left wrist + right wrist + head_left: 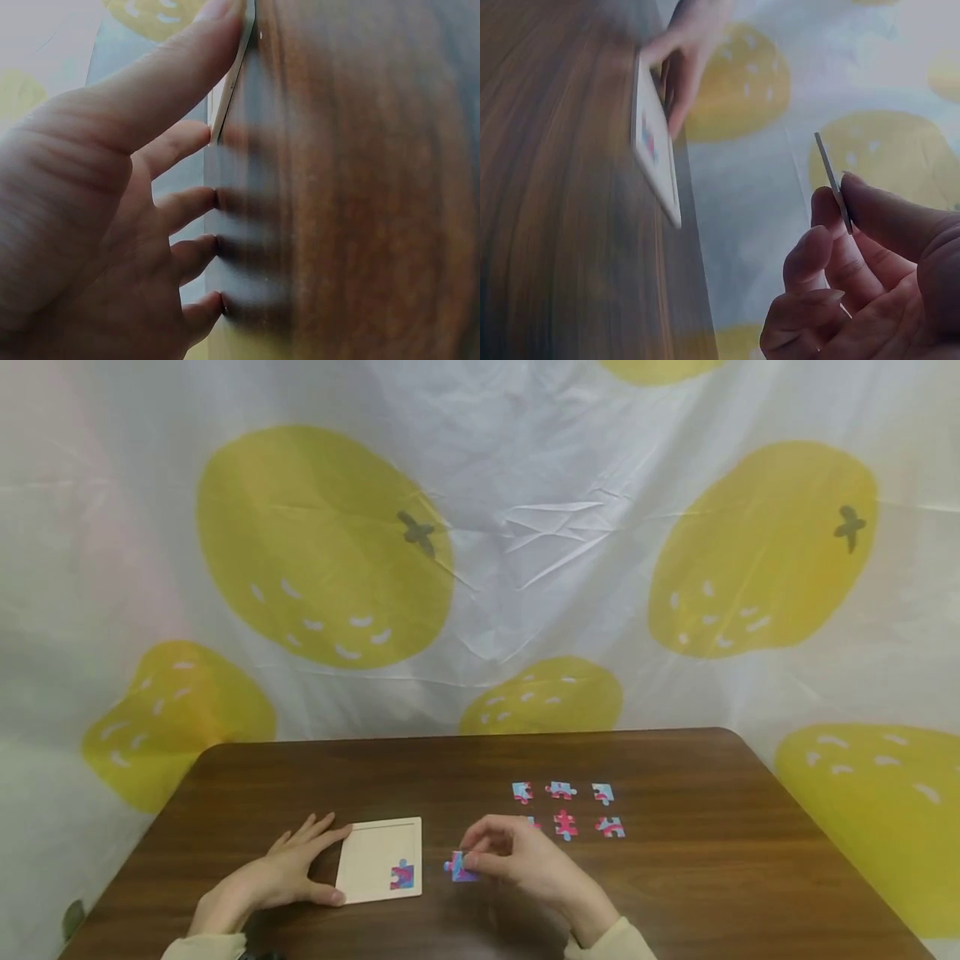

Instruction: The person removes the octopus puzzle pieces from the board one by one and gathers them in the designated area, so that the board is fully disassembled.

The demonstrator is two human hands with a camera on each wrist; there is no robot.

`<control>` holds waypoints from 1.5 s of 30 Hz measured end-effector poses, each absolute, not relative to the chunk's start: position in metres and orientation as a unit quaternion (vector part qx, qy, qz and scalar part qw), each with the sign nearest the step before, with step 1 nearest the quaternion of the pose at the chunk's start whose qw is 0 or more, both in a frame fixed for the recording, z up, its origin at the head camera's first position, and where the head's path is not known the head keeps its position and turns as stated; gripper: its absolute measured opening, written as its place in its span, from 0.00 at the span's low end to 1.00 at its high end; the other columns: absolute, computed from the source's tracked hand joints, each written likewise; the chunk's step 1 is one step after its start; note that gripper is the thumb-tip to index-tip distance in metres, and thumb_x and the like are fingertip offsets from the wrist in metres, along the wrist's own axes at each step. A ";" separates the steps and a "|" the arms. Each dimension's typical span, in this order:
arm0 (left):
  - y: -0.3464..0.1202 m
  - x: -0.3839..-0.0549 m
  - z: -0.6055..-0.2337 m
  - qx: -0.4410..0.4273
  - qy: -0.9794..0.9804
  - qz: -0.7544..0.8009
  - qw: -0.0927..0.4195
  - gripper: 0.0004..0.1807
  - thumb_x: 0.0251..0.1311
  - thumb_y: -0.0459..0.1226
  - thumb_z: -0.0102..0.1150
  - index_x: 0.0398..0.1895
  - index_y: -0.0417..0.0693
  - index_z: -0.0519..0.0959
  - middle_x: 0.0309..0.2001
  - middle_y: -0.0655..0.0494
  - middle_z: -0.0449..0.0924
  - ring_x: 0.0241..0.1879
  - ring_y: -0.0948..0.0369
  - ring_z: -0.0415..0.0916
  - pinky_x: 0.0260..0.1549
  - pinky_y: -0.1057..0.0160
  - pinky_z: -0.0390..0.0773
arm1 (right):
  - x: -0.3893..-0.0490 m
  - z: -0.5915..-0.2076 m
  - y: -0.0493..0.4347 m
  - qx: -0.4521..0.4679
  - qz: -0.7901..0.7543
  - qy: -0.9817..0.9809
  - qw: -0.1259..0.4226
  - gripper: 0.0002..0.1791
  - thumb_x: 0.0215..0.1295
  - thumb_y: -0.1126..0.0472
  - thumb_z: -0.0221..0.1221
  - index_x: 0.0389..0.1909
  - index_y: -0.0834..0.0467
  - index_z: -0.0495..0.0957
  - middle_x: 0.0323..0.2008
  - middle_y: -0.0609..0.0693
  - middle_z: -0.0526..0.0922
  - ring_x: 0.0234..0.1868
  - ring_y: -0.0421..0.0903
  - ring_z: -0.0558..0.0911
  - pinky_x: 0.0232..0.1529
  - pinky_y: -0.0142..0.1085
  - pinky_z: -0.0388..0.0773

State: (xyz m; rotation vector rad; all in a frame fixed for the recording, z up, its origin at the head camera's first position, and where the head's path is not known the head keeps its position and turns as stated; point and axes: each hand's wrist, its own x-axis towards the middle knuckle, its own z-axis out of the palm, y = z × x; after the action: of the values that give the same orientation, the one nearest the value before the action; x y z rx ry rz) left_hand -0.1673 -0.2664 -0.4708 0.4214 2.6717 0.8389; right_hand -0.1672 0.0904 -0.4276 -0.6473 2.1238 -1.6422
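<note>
My right hand [528, 864] pinches a blue and purple jigsaw piece [459, 868] between thumb and fingers, just right of a pale puzzle tray [363, 860]. In the right wrist view this held piece [827, 161] appears edge-on, clear of the table. Another purple and blue piece [402, 878] lies in the tray's near right corner. My left hand [277, 870] rests with spread fingers at the tray's left side, thumb and index finger touching its edge. The left wrist view shows the thumb against the tray's rim [233, 82], other fingertips on the table.
Several loose blue and pink jigsaw pieces [566, 825] lie in two rows beyond my right hand, one partly hidden by it. The dark wooden table [697, 877] has rounded far corners. Behind it hangs a white curtain [540, 568] printed with yellow fruit.
</note>
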 end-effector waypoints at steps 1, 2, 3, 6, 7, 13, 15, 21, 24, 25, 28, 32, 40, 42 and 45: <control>-0.266 -0.167 -0.471 0.144 0.932 0.293 0.156 0.54 0.42 0.55 0.75 0.73 0.45 0.63 0.74 0.32 0.46 0.72 0.33 0.33 0.64 0.30 0.34 | -0.166 -0.427 0.099 -0.222 -0.580 0.761 0.186 0.08 0.63 0.59 0.66 0.41 0.57 0.81 0.31 0.51 0.84 0.29 0.44 0.77 0.27 0.32 0.74; -0.266 -0.167 -0.471 0.143 0.932 0.293 0.155 0.54 0.42 0.55 0.75 0.73 0.45 0.63 0.74 0.32 0.46 0.72 0.33 0.34 0.64 0.30 0.34 | -0.166 -0.428 0.107 -0.214 -0.577 0.767 0.182 0.09 0.62 0.58 0.66 0.41 0.57 0.81 0.31 0.51 0.84 0.29 0.44 0.78 0.27 0.32 0.74; -0.266 -0.167 -0.471 0.145 0.932 0.294 0.154 0.54 0.42 0.55 0.75 0.73 0.45 0.63 0.74 0.32 0.46 0.72 0.32 0.34 0.64 0.30 0.34 | -0.166 -0.429 0.116 -0.205 -0.576 0.770 0.180 0.10 0.62 0.58 0.67 0.41 0.57 0.80 0.32 0.51 0.84 0.29 0.44 0.78 0.28 0.32 0.75; -0.267 -0.168 -0.472 0.148 0.929 0.303 0.156 0.54 0.42 0.55 0.75 0.73 0.45 0.62 0.74 0.32 0.45 0.72 0.32 0.33 0.64 0.30 0.33 | -0.167 -0.432 0.138 -0.175 -0.589 0.768 0.179 0.12 0.61 0.59 0.67 0.43 0.60 0.79 0.33 0.53 0.84 0.27 0.45 0.77 0.26 0.33 0.75; -0.267 -0.168 -0.473 0.150 0.927 0.305 0.158 0.54 0.42 0.55 0.74 0.73 0.45 0.62 0.74 0.32 0.45 0.72 0.32 0.33 0.64 0.30 0.33 | -0.168 -0.433 0.145 -0.167 -0.594 0.766 0.179 0.13 0.61 0.59 0.67 0.43 0.61 0.79 0.33 0.54 0.84 0.25 0.45 0.77 0.25 0.32 0.74; -0.272 -0.170 -0.477 0.165 0.921 0.315 0.160 0.55 0.44 0.58 0.72 0.74 0.45 0.60 0.74 0.29 0.41 0.71 0.30 0.30 0.62 0.28 0.31 | -0.176 -0.439 0.178 -0.130 -0.592 0.783 0.142 0.14 0.61 0.61 0.67 0.42 0.65 0.78 0.28 0.52 0.80 0.24 0.44 0.77 0.23 0.31 0.73; -0.273 -0.170 -0.477 0.168 0.921 0.315 0.157 0.55 0.45 0.58 0.72 0.74 0.45 0.60 0.73 0.28 0.42 0.71 0.30 0.30 0.62 0.27 0.31 | -0.179 -0.441 0.188 -0.125 -0.588 0.789 0.126 0.13 0.62 0.61 0.66 0.42 0.66 0.78 0.27 0.52 0.79 0.23 0.44 0.77 0.23 0.32 0.73; -0.270 -0.168 -0.472 0.158 0.927 0.303 0.153 0.54 0.44 0.56 0.74 0.73 0.45 0.62 0.74 0.31 0.45 0.72 0.31 0.33 0.63 0.29 0.34 | -0.184 -0.447 0.211 -0.105 -0.578 0.803 0.103 0.14 0.63 0.61 0.66 0.41 0.67 0.78 0.24 0.52 0.78 0.23 0.43 0.76 0.22 0.32 0.73; -0.268 -0.168 -0.472 0.155 0.929 0.298 0.157 0.54 0.44 0.55 0.74 0.73 0.45 0.61 0.74 0.31 0.45 0.72 0.32 0.34 0.63 0.29 0.34 | -0.185 -0.451 0.217 -0.097 -0.568 0.811 0.097 0.13 0.62 0.62 0.66 0.40 0.68 0.77 0.23 0.53 0.78 0.21 0.43 0.76 0.19 0.31 0.71; -0.268 -0.168 -0.471 0.155 0.928 0.299 0.157 0.54 0.44 0.55 0.74 0.73 0.45 0.61 0.74 0.31 0.45 0.72 0.31 0.33 0.63 0.29 0.34 | -0.185 -0.453 0.219 -0.096 -0.566 0.813 0.098 0.13 0.62 0.63 0.66 0.40 0.68 0.77 0.23 0.53 0.78 0.21 0.43 0.75 0.19 0.30 0.71; -0.267 -0.167 -0.471 0.154 0.927 0.303 0.159 0.54 0.44 0.55 0.74 0.74 0.45 0.61 0.74 0.31 0.44 0.72 0.32 0.32 0.63 0.29 0.33 | -0.186 -0.458 0.220 -0.098 -0.547 0.825 0.105 0.11 0.62 0.63 0.65 0.39 0.66 0.77 0.23 0.52 0.77 0.21 0.43 0.75 0.18 0.31 0.71; -0.268 -0.166 -0.471 0.151 0.928 0.301 0.159 0.54 0.44 0.56 0.73 0.74 0.45 0.61 0.75 0.32 0.43 0.72 0.33 0.31 0.64 0.29 0.32 | -0.186 -0.462 0.216 -0.104 -0.522 0.839 0.108 0.08 0.62 0.64 0.64 0.37 0.64 0.78 0.23 0.51 0.77 0.21 0.43 0.75 0.18 0.31 0.71; -0.269 -0.164 -0.472 0.151 0.927 0.306 0.154 0.54 0.42 0.55 0.74 0.73 0.44 0.62 0.74 0.31 0.43 0.72 0.32 0.31 0.63 0.29 0.30 | -0.183 -0.468 0.210 -0.109 -0.491 0.859 0.097 0.05 0.58 0.69 0.65 0.35 0.65 0.80 0.23 0.51 0.79 0.21 0.44 0.75 0.22 0.33 0.75; -0.268 -0.164 -0.472 0.152 0.926 0.309 0.156 0.54 0.42 0.55 0.74 0.73 0.44 0.62 0.74 0.31 0.43 0.72 0.32 0.31 0.63 0.29 0.30 | -0.184 -0.469 0.209 -0.102 -0.482 0.865 0.092 0.05 0.57 0.70 0.65 0.34 0.64 0.80 0.23 0.50 0.79 0.20 0.44 0.75 0.21 0.33 0.74; -0.267 -0.166 -0.474 0.153 0.925 0.311 0.154 0.54 0.42 0.54 0.74 0.73 0.44 0.62 0.74 0.31 0.43 0.72 0.32 0.30 0.63 0.29 0.30 | -0.185 -0.470 0.207 -0.095 -0.471 0.874 0.081 0.06 0.56 0.69 0.67 0.33 0.62 0.80 0.23 0.49 0.80 0.20 0.44 0.74 0.20 0.33 0.74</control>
State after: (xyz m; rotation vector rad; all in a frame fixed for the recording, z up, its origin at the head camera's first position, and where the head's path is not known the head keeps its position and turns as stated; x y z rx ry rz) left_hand -0.1656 -0.2670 -0.4736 0.4383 2.6520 0.8910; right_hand -0.1850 0.2072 -0.4696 -0.2828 2.6119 -1.4072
